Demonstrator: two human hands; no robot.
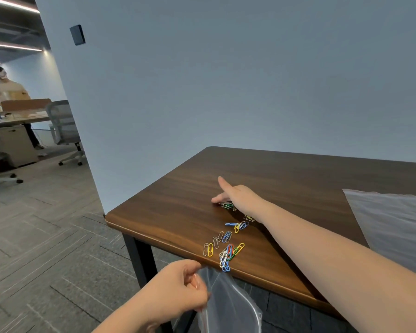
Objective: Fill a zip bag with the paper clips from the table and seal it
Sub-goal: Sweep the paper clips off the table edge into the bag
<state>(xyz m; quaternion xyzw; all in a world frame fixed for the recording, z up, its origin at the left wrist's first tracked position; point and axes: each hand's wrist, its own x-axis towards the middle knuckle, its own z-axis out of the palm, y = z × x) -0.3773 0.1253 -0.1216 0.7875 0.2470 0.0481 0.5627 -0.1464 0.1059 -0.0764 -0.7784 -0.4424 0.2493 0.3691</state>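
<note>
Several coloured paper clips lie scattered on the dark wooden table, in a trail that runs to its near edge. My right hand rests flat on the table at the far end of the trail, fingers spread, over a small cluster of clips. My left hand grips the rim of a clear zip bag, which hangs open just below the table's edge, under the nearest clips. A few clips overhang the edge above the bag's mouth.
More clear plastic bags lie on the table at the right. A grey wall stands behind the table. Far left, another person stands at a desk with office chairs. Carpeted floor lies below the table edge.
</note>
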